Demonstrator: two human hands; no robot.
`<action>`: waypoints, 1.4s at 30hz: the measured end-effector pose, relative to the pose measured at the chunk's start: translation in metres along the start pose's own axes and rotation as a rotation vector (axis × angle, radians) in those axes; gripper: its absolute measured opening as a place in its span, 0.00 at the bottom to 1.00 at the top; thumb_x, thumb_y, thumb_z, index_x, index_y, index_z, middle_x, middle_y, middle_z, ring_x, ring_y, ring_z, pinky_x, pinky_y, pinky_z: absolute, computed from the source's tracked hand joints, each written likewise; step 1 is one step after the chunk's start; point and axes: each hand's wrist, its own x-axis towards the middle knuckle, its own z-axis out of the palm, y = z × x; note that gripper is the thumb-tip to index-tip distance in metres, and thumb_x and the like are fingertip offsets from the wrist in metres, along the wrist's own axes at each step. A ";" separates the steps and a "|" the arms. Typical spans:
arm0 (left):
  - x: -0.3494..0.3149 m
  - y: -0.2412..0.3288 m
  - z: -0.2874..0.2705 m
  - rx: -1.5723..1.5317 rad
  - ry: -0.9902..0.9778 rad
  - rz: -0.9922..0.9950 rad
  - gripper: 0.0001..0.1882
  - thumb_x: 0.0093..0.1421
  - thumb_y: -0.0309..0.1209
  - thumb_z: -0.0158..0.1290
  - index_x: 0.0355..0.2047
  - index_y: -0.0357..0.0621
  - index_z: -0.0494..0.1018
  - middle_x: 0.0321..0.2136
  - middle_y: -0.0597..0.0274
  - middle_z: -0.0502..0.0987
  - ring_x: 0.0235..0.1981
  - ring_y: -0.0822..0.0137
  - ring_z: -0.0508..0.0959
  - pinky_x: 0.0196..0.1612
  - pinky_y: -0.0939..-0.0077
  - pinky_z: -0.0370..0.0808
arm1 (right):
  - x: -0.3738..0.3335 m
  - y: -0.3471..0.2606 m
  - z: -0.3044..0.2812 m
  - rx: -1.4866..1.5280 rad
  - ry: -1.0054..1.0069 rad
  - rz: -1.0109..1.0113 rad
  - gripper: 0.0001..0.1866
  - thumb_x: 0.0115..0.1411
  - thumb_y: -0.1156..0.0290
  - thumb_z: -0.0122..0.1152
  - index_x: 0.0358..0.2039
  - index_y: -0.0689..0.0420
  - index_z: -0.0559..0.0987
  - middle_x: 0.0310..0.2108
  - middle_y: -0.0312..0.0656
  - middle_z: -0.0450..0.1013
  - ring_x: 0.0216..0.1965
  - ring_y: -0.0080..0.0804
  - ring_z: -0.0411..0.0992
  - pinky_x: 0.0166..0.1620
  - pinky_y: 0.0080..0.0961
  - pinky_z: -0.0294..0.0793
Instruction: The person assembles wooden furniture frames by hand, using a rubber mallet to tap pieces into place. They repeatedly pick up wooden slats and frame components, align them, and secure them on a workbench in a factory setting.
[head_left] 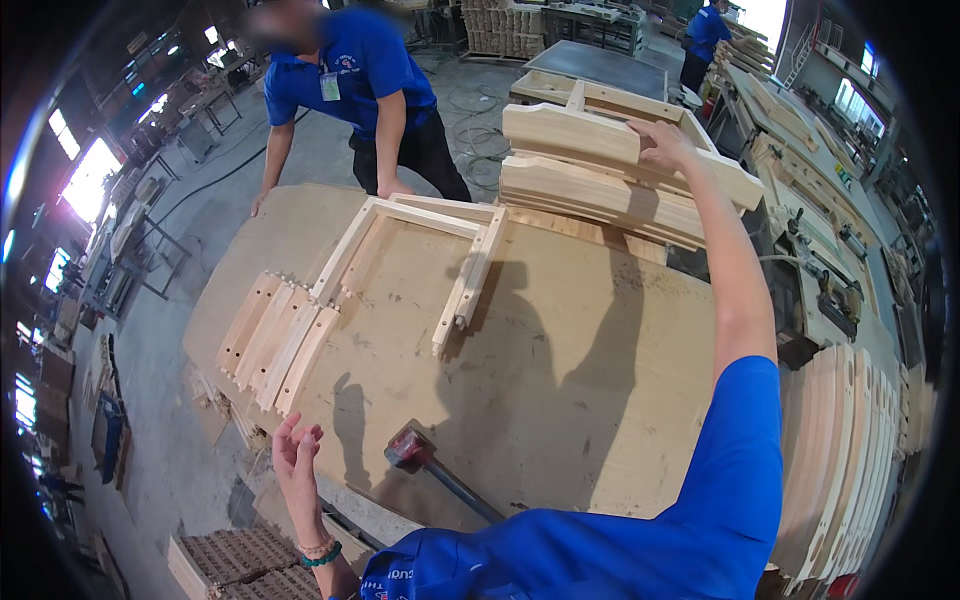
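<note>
My left hand (297, 462) is raised over the table's near left edge, fingers apart and nothing in it. At the far right, my right arm is stretched out, and my right hand (664, 146) grips the top rail of a pale wooden frame (570, 130) in a stack. Between my arms a mallet (412, 446) with a dark reddish head lies on the table, its black handle toward me. Further off, U-shaped wooden frames (345, 245) lie with their open side toward me. Left of them several loose wooden rails (285, 335) lie side by side.
A co-worker in a blue shirt (385, 75) leans on the far left of the brown-topped table (590, 400). Curved wooden slats (835, 450) are stacked at my right, beside a bench with clamps (825, 280). Wooden pieces (240, 560) are piled at the lower left. Hoses cross the floor.
</note>
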 end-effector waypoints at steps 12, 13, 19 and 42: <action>0.037 -0.112 -0.039 0.257 0.214 0.195 0.26 0.64 0.35 0.53 0.58 0.37 0.61 0.56 0.52 0.65 0.58 0.62 0.66 0.58 0.71 0.63 | -0.105 -0.046 -0.033 0.072 0.286 -0.060 0.35 0.53 0.55 0.63 0.61 0.50 0.66 0.57 0.50 0.67 0.58 0.47 0.64 0.59 0.41 0.64; 0.041 -0.127 -0.047 0.239 0.272 0.199 0.27 0.64 0.37 0.53 0.59 0.37 0.60 0.57 0.51 0.64 0.58 0.62 0.66 0.59 0.69 0.63 | -0.128 -0.068 -0.024 0.142 0.252 -0.050 0.32 0.55 0.54 0.61 0.58 0.52 0.69 0.56 0.50 0.67 0.57 0.47 0.65 0.58 0.39 0.64; 0.070 -0.183 -0.073 -0.130 0.293 -0.276 0.39 0.60 0.47 0.56 0.64 0.40 0.53 0.60 0.51 0.61 0.59 0.56 0.65 0.59 0.59 0.66 | -0.378 -0.264 -0.004 1.341 -0.711 -0.049 0.13 0.61 0.63 0.61 0.40 0.58 0.80 0.31 0.35 0.79 0.34 0.21 0.75 0.39 0.22 0.73; 0.117 -0.210 -0.082 -0.521 -0.043 -0.450 0.40 0.56 0.62 0.48 0.62 0.51 0.61 0.60 0.57 0.64 0.60 0.51 0.64 0.59 0.44 0.62 | -0.580 -0.443 0.159 2.329 1.074 1.292 0.29 0.57 0.57 0.64 0.57 0.50 0.68 0.57 0.37 0.67 0.57 0.34 0.65 0.60 0.41 0.64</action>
